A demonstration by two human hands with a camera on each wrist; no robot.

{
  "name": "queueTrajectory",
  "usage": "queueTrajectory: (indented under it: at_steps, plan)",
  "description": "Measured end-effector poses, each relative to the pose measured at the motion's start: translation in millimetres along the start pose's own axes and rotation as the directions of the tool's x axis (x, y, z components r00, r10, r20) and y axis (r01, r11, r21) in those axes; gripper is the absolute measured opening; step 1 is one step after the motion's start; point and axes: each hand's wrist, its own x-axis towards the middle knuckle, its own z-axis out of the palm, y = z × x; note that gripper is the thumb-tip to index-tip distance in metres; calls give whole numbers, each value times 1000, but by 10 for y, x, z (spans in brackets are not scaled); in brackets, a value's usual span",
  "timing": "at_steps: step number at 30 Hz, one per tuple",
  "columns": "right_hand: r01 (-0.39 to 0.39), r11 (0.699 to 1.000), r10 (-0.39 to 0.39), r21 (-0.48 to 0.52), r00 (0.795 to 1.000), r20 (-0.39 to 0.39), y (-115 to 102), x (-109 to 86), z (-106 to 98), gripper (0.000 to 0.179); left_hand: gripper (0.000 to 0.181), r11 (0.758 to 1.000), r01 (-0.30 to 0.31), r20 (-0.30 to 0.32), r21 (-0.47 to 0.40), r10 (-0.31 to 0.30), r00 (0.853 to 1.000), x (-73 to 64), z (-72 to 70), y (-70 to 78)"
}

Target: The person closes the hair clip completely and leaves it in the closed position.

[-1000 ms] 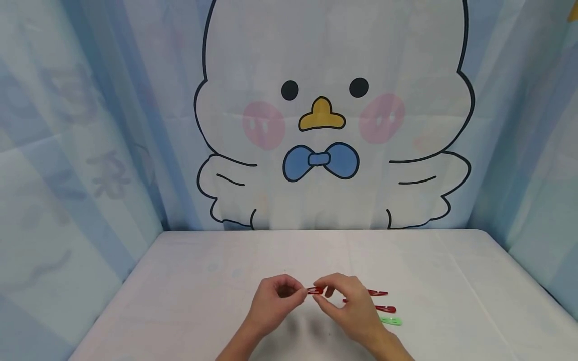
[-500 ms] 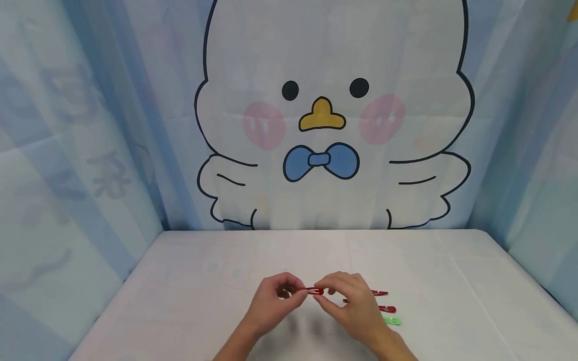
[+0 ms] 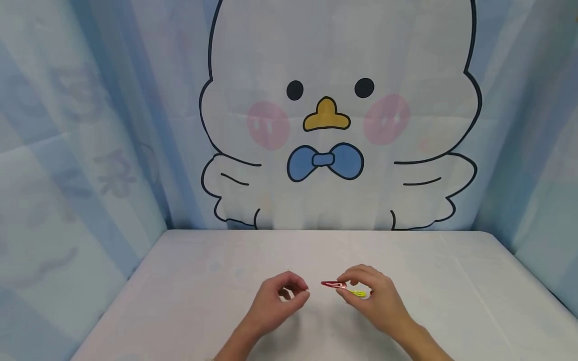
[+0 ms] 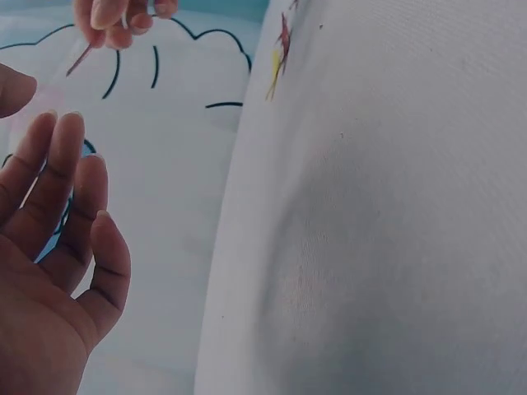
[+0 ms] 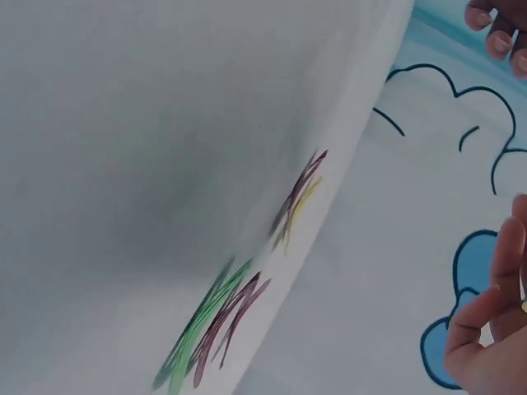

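Note:
A red snap hair clip point(image 3: 333, 284) is pinched between the thumb and fingers of my right hand point(image 3: 377, 297), tip pointing left above the table. My left hand point(image 3: 277, 303) is a short way to the left, holding nothing. Its thumb and loosely bent fingers stand apart in the left wrist view. Beyond the right hand a yellow hair clip point(image 3: 358, 293) is partly covered. In the right wrist view, the yellow clip point(image 5: 303, 210) lies beside a dark red clip point(image 5: 298, 191). A green clip point(image 5: 202, 329) and more red clips point(image 5: 222, 329) lie nearby, all blurred.
The white tabletop point(image 3: 217, 286) spreads around both hands. A curtain point(image 3: 325, 200) printed with a cartoon bird hangs behind its back edge, and pale blue cloth point(image 3: 81, 150) hangs at both sides.
Both hands held the red clip between them; the left has let go, and the right has moved right with it. The yellow clip now shows, while the right hand and forearm hide other clips.

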Motion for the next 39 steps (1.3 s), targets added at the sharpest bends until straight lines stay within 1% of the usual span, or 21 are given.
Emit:
queueTrajectory:
  at_steps: [3,5,9,12,15,18,21,23,26,28,29,32,35,37,39]
  plan:
    - [-75,997,76,-19,996,40,60,-41,-71,33,9,1000,6,-11,6,-6,1000,5,-9,5]
    - [-128,991,130,-28,988,81,100,-70,-116,31,8,1000,11,-15,12,-10,1000,12,-18,11]
    - [-235,972,232,-8,957,172,178,-134,-204,26,7,999,14,-12,31,-14,1000,19,-32,16]
    - [-281,960,276,-6,936,218,233,-171,-253,21,7,999,12,-17,45,-11,1000,22,-43,16]
    - [-280,959,280,-38,926,252,285,-199,-277,19,7,999,18,-22,48,-17,1000,25,-56,17]
    - [-247,965,262,-90,930,259,329,-227,-282,22,8,999,30,-17,42,-30,999,26,-68,15]
    - [-241,960,273,-146,924,270,363,-248,-282,27,8,999,29,-17,43,-28,999,21,-83,9]
    - [-243,954,286,-176,913,291,384,-256,-282,26,9,999,22,-28,46,-21,999,12,-100,6]
    - [-263,942,321,-208,887,330,411,-266,-290,23,10,999,11,-51,49,-9,999,3,-130,2]
    - [-266,938,331,-224,879,342,429,-276,-294,22,12,998,9,-68,56,-5,998,-2,-159,1]
    - [-263,937,332,-231,878,344,437,-285,-296,22,13,998,6,-75,63,-1,997,-8,-179,-1]
    - [-249,932,331,-263,880,340,451,-321,-304,24,17,994,4,-97,109,6,995,-22,-253,-8]
    - [-235,924,333,-302,883,332,450,-353,-309,28,23,985,2,-123,174,20,992,-48,-358,-13]
    - [-243,913,352,-326,875,332,445,-363,-307,30,26,971,8,-150,238,29,988,-71,-439,-11]
    - [-257,902,375,-348,864,336,437,-364,-305,29,29,949,21,-181,313,38,983,-104,-528,-10]
